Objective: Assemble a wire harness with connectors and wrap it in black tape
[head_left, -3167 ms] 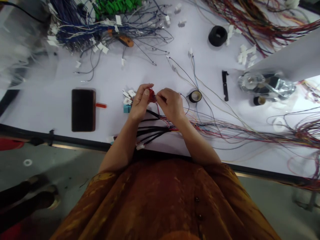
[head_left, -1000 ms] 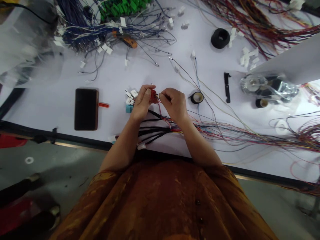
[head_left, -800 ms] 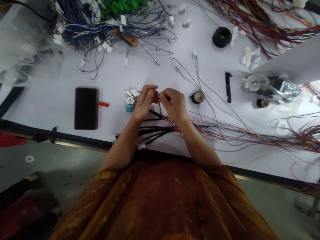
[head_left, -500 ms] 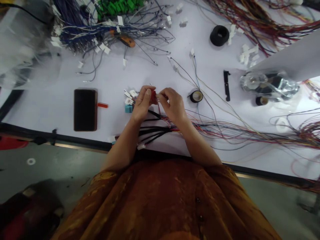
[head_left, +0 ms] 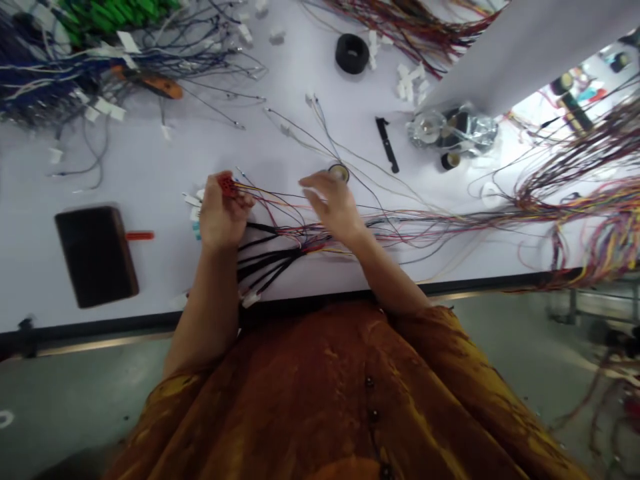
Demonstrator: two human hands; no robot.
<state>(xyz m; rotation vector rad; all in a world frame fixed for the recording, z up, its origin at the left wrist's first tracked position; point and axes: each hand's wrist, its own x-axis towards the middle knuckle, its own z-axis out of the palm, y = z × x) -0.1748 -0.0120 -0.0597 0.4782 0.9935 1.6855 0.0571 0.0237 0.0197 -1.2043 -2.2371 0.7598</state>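
Head view. Left hand (head_left: 220,213) closed on a small red plastic multi-pin connector (head_left: 228,186), fingers and thumb clamped around its body, which is partly hidden at the top of the hand. Thin multicoloured insulated wires (head_left: 270,199) fan rightward from it across the white work table (head_left: 150,173). Right hand (head_left: 333,207) open, fingers apart, holding nothing, hovering over those wires just beside a small black roll of tape (head_left: 339,173). Below the hands lies a bundle of black sheathed wires (head_left: 265,250). White plastic connector housings (head_left: 191,199) and a teal plastic connector (head_left: 195,230) sit just left of the left hand. Judgement: a firm hold on the red connector, with leads kept fanned and slack, would best stop them snagging among the loose wires.
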